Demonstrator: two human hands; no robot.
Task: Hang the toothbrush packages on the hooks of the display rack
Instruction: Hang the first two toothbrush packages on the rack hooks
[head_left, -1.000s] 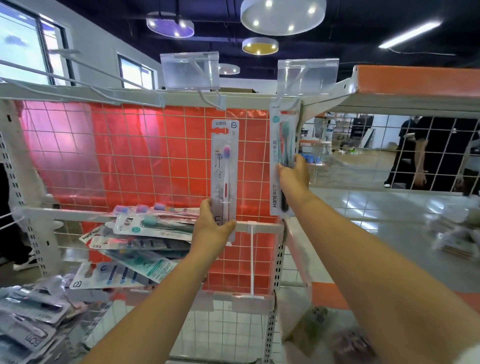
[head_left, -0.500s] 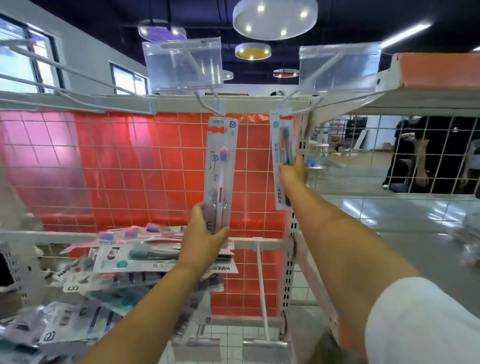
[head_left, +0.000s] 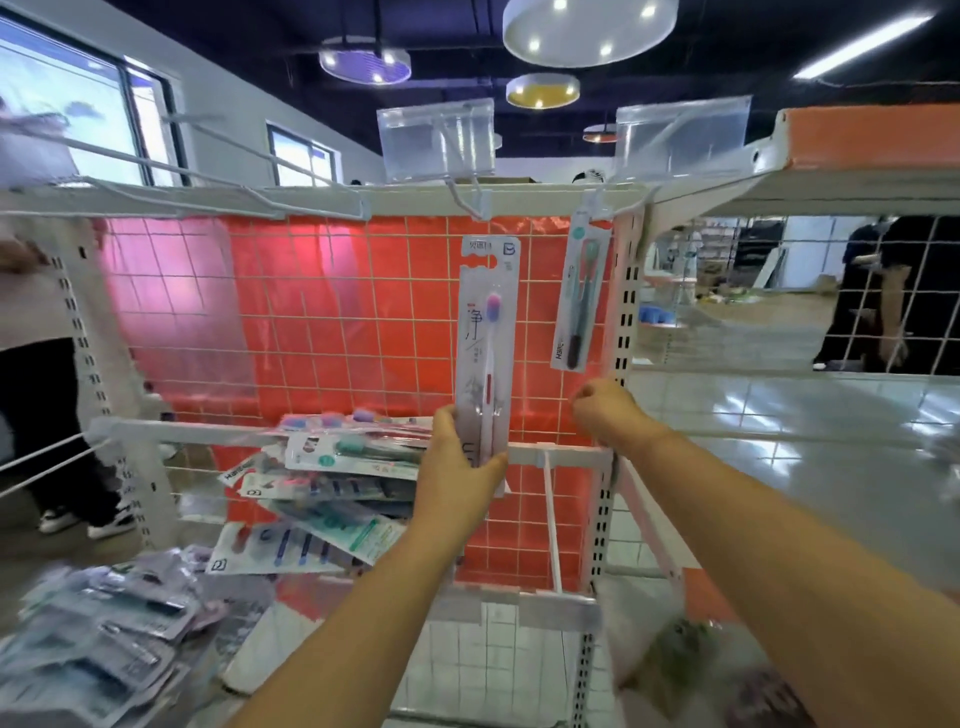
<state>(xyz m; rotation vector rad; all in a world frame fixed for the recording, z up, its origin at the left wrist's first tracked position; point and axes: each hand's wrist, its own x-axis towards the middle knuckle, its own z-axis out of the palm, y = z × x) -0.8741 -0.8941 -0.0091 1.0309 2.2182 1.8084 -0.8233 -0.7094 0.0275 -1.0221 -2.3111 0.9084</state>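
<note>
Toothbrush packages are what this display rack (head_left: 363, 200) is meant to carry, and it fills most of the view — a white frame with an orange wire-grid back panel (head_left: 332, 312). Two hooks jut from its top rail under clear price-tag holders. A loose pile of packages (head_left: 332, 483) lies on the middle shelf at the left, with more heaped lower left.

One green-brush package (head_left: 579, 301) already hangs from the right hook (head_left: 597, 200), slightly tilted. The right hand (head_left: 605, 408) sits just below it, apart from the card, fingers curled and holding nothing.

The left hand (head_left: 460, 467) grips the bottom of a pink-and-purple-brush package (head_left: 485, 353), thumb across the front, and holds it upright below the left hook (head_left: 475, 200); its top is not yet on the wire.

These cards look light and thin, probably flexing under a low grip, with a slick plastic blister. A hold nearer the top — just under the hang hole — would likely steady the hole for threading onto the hook tip.
</note>
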